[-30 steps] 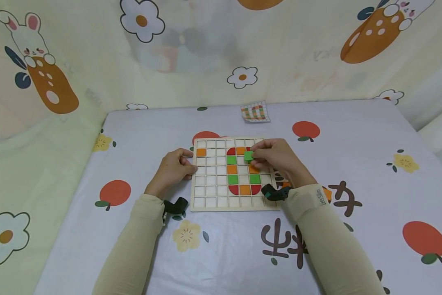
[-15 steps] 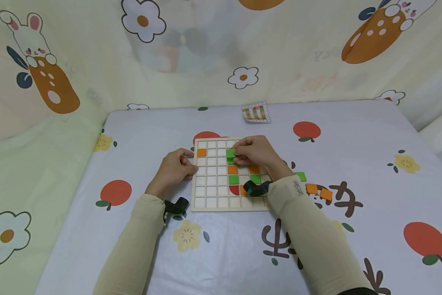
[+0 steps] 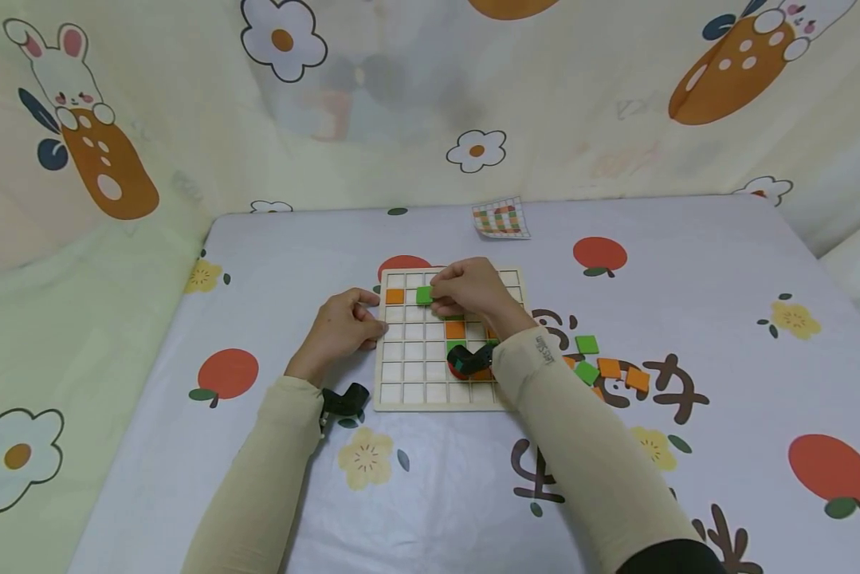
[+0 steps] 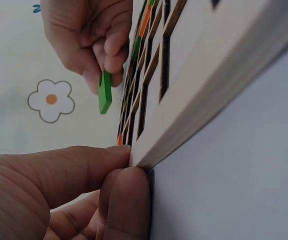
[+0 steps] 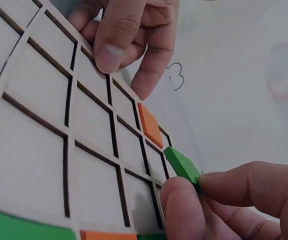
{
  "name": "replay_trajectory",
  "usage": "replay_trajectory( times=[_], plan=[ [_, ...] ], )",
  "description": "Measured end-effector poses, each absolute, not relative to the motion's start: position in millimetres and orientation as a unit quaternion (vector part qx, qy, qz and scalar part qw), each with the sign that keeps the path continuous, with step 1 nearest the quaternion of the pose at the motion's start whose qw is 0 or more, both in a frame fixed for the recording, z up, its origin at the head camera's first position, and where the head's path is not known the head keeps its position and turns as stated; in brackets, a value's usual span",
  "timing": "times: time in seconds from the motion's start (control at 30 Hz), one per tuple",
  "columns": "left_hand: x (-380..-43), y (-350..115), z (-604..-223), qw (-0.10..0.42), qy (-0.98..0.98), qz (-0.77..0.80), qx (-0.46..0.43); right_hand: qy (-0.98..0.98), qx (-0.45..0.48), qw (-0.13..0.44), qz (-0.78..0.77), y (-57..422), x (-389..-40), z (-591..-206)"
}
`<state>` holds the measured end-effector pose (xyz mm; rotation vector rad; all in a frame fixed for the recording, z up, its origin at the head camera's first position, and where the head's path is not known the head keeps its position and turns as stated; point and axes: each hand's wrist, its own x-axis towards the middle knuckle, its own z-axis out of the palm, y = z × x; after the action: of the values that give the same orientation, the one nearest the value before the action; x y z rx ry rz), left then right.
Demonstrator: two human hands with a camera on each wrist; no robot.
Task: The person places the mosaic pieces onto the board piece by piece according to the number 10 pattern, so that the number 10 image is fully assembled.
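Note:
A pale wooden grid board (image 3: 411,371) lies on the table, with orange, green and red tiles in its right part. My left hand (image 3: 335,328) holds the board's left edge, thumb and finger at the rim. My right hand (image 3: 476,291) reaches over the board and pinches a flat green square tile (image 3: 424,296) between thumb and fingers. In the right wrist view this tile (image 5: 181,164) is tilted, just above the cells near a single orange tile (image 5: 150,125) set in the board. The right hand and sleeve hide several of the tiles in the head view.
Loose green tiles (image 3: 587,344) and orange tiles (image 3: 637,379) lie on the printed cloth right of the board, partly behind my right sleeve (image 3: 573,422). A small card (image 3: 500,219) with a coloured grid pattern lies at the table's back edge.
My right hand has carried the green tile leftward across the board, from its right part towards the single orange tile. The left hand has stayed at the board's edge.

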<state>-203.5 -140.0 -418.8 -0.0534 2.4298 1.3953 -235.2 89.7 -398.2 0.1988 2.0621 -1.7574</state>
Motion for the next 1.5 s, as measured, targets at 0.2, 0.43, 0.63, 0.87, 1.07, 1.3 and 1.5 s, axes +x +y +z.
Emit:
replay_trajectory(
  times=[0.2, 0.43, 0.63, 0.87, 1.07, 1.3, 1.5],
  plan=[
    [-204, -141, -420, 0.165, 0.852, 0.497, -0.005, 0.746, 0.077, 0.216, -0.625, 82, -240, -397],
    [-204, -142, -420, 0.165, 0.849, 0.503, -0.001, 0.755, 0.087, 0.214, -0.613, 74, -241, -395],
    [-203, -141, -421, 0.163, 0.851, 0.500, 0.000, 0.764, 0.092, 0.214, -0.601, 70, -242, -396],
    [-204, -141, -421, 0.163, 0.848, 0.505, -0.001, 0.775, 0.098, 0.210, -0.588, 69, -243, -397],
    [-203, -140, -420, 0.166, 0.847, 0.504, -0.007, 0.778, 0.094, 0.206, -0.586, 70, -241, -397],
    [-203, -139, -421, 0.168, 0.848, 0.503, -0.005, 0.765, 0.072, 0.188, -0.611, 85, -231, -393],
    [-203, -141, -420, 0.170, 0.847, 0.504, -0.011, 0.774, 0.062, 0.175, -0.605, 119, -214, -384]
  ],
)
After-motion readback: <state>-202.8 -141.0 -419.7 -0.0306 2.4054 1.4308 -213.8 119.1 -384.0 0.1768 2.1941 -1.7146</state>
